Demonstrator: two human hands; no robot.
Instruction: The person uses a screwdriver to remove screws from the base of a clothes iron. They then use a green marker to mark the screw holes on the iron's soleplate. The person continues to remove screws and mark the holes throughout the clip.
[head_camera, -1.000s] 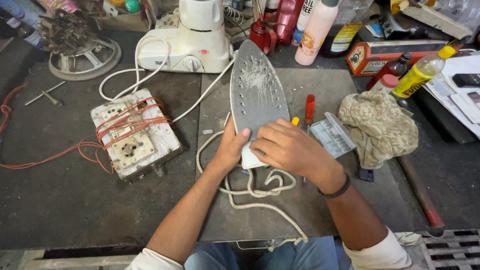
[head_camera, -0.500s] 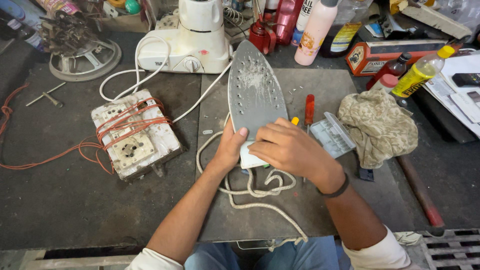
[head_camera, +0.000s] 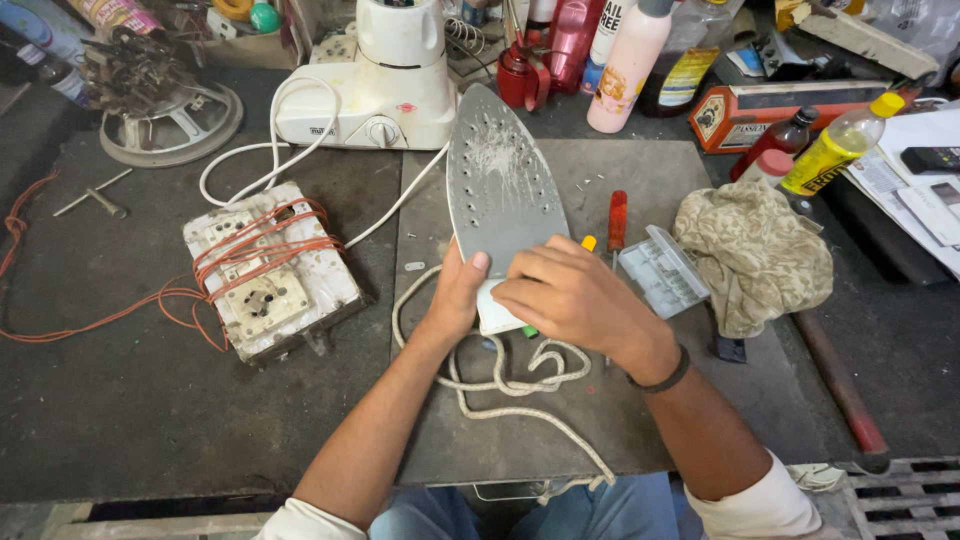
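A clothes iron lies upturned on the grey mat, its scratched metal soleplate facing up and its tip pointing away from me. My left hand grips the iron's rear left edge, thumb on the soleplate. My right hand is closed over the rear right end, covering the white base. The iron's braided white cord coils on the mat just below both hands. A red-handled screwdriver lies right of the iron, near my right hand.
A white mixer base stands behind the iron. A socket board wound with orange wire sits left. A clear plastic box, a crumpled cloth, bottles and a yellow bottle crowd the right and back.
The iron has shifted slightly left and tilted a little in my hands; both hands keep their hold on its rear end.
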